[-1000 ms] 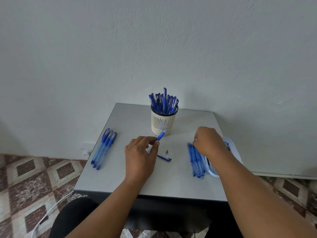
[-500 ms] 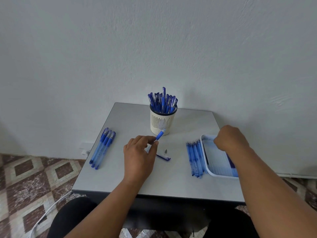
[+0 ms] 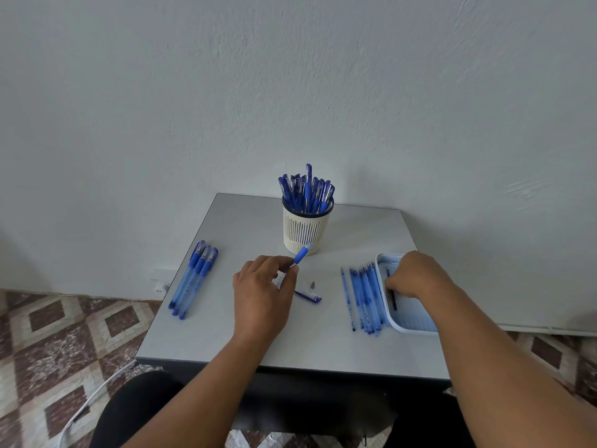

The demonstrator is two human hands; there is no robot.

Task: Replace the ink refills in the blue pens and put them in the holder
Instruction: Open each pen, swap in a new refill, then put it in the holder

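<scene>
now the left hand (image 3: 261, 286) pinches the open pen barrel (image 3: 302, 254) above the counter (image 3: 245, 334), near the holder (image 3: 305, 229). right hand (image 3: 412, 274) fingers curl around a dark refill (image 3: 393, 300) in the tray (image 3: 410, 326); best release it flat, then fetch a fresh refill (image 3: 363, 299).

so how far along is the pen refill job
Done: the holder is already packed with capped blue pens. In hand: the left hand holds an opened pen barrel, its cap and tip lying on the table, while the right hand grips a dark refill in the white tray. Left: three pens waiting at the table's left.
</scene>
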